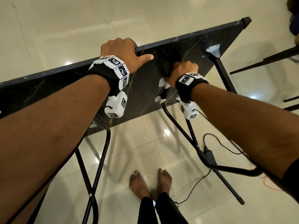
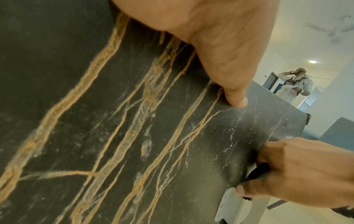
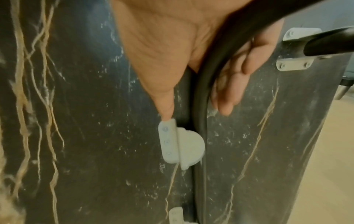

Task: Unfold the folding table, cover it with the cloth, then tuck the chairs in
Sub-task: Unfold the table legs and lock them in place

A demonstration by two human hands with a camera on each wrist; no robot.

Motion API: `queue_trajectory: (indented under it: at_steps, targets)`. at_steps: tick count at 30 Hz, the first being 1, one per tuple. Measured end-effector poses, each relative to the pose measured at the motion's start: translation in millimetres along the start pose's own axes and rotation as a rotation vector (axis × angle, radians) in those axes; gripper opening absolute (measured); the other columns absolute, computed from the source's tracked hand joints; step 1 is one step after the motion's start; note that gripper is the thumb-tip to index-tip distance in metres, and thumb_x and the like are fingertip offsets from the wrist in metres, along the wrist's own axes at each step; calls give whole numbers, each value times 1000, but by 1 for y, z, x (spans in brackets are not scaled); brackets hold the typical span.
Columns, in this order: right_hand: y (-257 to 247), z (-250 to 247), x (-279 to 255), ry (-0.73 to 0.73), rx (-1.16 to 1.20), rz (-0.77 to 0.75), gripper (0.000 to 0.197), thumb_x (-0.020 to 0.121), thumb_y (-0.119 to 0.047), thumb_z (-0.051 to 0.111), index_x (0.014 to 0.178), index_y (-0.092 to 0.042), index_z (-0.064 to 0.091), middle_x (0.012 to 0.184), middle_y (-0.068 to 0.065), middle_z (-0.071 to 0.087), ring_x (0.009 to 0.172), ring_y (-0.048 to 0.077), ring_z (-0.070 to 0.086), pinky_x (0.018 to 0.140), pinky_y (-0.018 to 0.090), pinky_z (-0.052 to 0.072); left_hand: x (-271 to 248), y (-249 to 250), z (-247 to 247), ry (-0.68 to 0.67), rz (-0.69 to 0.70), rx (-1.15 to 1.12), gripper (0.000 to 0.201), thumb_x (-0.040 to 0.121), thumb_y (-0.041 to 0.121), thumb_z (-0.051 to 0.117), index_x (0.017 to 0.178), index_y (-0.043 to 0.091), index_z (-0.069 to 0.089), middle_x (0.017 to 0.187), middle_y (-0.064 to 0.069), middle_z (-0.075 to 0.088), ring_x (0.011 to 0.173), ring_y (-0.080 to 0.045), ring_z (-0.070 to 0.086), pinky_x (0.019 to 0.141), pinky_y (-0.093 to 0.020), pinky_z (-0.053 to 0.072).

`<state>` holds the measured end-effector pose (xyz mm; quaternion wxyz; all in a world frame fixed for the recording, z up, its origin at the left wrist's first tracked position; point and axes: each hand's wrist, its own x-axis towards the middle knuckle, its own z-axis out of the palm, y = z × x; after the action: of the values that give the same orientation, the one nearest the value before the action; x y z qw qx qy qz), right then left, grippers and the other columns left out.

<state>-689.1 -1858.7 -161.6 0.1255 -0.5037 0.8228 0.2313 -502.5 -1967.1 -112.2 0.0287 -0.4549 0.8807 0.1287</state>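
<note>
Folding table (image 1: 145,81): dark marbled top tipped on edge over the tiled floor (image 1: 48,29), underside toward me, black legs swung out. My left hand (image 1: 123,52) grips the top's upper edge, fingers curled over it, thumb flat on the underside. My right hand (image 1: 182,70) curls round a black leg tube (image 3: 203,91) beside a white bracket (image 3: 178,144) near the lower edge.

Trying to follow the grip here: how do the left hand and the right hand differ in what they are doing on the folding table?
The left hand grips the folding table's upper edge, thumb flat on the dark panel; the right hand sits lower, mid-panel. The left hand holds the board itself; the right hand's fingers curl round the black leg tube beside a white bracket. Both wear tagged wrist bands.
</note>
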Motion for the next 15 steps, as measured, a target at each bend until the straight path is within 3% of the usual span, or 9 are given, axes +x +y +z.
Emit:
queue_trajectory:
  at_steps: [4, 6, 8, 10, 15]
  targets:
    - [31, -18, -19, -161, 422, 31, 40, 87, -61, 64, 106, -27, 57, 93, 3, 60, 81, 23, 59, 68, 30, 45, -7, 2, -2, -13, 4, -17, 74, 76, 88, 38, 74, 17, 59, 61, -2, 52, 69, -31, 56, 67, -35, 40]
    - [57, -14, -41, -146, 480, 51, 29, 93, -53, 60, 105, -28, 54, 94, 6, 62, 81, 25, 62, 63, 27, 43, -9, 4, -2, -23, 10, -23, 73, 76, 89, 38, 70, 19, 57, 61, -2, 53, 67, -30, 57, 66, -35, 41]
    - [72, 1, -63, -76, 443, 57, 22, 98, -40, 55, 112, -24, 55, 99, 11, 64, 90, 34, 64, 66, 31, 43, -13, 5, -2, -14, 24, -7, 74, 76, 89, 35, 70, 19, 58, 61, -3, 54, 64, -28, 56, 64, -34, 42]
    - [72, 13, -72, -3, 426, 96, 35, 97, -40, 55, 124, -18, 55, 109, 16, 67, 99, 39, 64, 76, 38, 49, -15, 7, -1, -5, 31, 4, 75, 77, 89, 34, 71, 18, 58, 61, -3, 53, 63, -28, 56, 63, -33, 41]
    - [46, 10, -50, -19, 458, 208, 53, 91, -57, 60, 115, -9, 62, 104, 14, 68, 94, 36, 66, 83, 45, 58, -19, 10, 5, 14, 34, 23, 74, 78, 88, 32, 81, 20, 61, 62, -1, 51, 66, -28, 54, 64, -34, 38]
